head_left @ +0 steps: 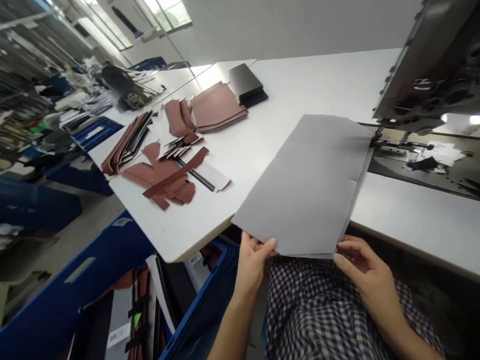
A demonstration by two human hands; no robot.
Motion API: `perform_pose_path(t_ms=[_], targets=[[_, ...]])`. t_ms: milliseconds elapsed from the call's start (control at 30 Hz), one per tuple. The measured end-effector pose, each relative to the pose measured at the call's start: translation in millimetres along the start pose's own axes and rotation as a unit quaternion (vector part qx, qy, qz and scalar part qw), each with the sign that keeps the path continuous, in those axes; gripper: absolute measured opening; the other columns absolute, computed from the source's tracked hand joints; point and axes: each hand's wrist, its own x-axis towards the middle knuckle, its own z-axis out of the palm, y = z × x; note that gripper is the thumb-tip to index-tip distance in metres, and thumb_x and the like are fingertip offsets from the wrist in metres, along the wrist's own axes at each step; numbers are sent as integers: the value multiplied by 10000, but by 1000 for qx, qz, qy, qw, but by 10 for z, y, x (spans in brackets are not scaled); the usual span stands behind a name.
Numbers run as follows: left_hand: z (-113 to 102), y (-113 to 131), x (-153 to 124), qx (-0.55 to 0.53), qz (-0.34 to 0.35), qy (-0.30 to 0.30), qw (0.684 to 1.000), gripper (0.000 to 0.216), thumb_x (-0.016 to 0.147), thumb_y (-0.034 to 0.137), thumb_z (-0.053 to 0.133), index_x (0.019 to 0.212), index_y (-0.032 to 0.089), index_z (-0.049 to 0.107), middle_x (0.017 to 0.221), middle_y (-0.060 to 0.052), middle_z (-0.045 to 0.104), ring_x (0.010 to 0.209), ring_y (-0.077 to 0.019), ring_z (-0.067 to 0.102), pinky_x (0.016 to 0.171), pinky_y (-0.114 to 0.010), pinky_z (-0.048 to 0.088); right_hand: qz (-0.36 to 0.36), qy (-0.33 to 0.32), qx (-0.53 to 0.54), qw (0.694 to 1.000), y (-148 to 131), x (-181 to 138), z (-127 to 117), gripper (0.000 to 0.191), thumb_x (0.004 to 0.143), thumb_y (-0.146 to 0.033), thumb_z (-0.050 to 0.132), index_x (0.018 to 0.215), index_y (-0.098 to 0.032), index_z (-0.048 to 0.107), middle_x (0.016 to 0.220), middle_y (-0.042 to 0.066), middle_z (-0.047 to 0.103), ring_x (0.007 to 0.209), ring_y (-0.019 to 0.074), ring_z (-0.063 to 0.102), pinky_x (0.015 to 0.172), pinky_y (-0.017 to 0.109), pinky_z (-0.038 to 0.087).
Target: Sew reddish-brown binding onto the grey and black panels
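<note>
Grey sheet is held up in the head view, its near edge gripped by the left hand between thumb and fingers and by the right hand with curled fingers, its far end reaching over the worktop toward the sewing machine. Brown cut pieces are spread in loose piles, unstacked; a black stack is squared beyond them. Further strips are packed upright in a blue crate below.
</note>
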Motion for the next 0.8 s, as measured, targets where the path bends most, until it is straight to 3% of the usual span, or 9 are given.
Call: perform_pose_path(t_ms=[100,200,333,567,667,800], targets=[[-10,-8,8,10,1,6,1000,862,678,321,914,1378,242,417,1232,-110,664,972,-234,714,660,-270,633,45,14,51,998,42,54,132,486,622,-611,873,835,-192,748,1081,111,687,937,266,666,732,338,598],[-30,-18,20,19,7,14,1000,867,683,334,911,1398,251,426,1176,-99,686,973,-247,722,674,-280,633,51,22,71,996,73,88,208,483,658,-647,835,752,-185,731,956,98,690,845,248,652,711,350,580],[-46,-3,35,37,3,21,999,870,671,352,918,1397,252,449,1171,-96,701,962,-248,726,676,-278,631,46,34,87,995,70,90,260,459,680,-626,831,635,-192,689,949,86,666,910,253,639,837,363,548],[42,55,-6,64,9,60,996,848,681,388,904,1409,260,487,1221,-104,692,997,-253,712,681,-264,623,45,61,115,990,110,54,288,426,710,-620,817,825,-219,731,1002,85,648,946,248,625,777,333,560],[55,65,-5,66,5,64,996,883,658,386,916,1418,266,484,1215,-110,692,1031,-281,707,653,-257,610,41,43,116,991,131,65,307,414,718,-620,818,777,-218,742,1011,98,649,1006,262,614,759,303,550],[21,77,18,75,-14,72,994,944,618,405,942,1429,264,478,1213,-114,700,1032,-289,706,613,-236,578,35,18,117,992,127,92,341,422,744,-626,797,684,-215,730,944,94,648,937,245,624,748,290,536]])
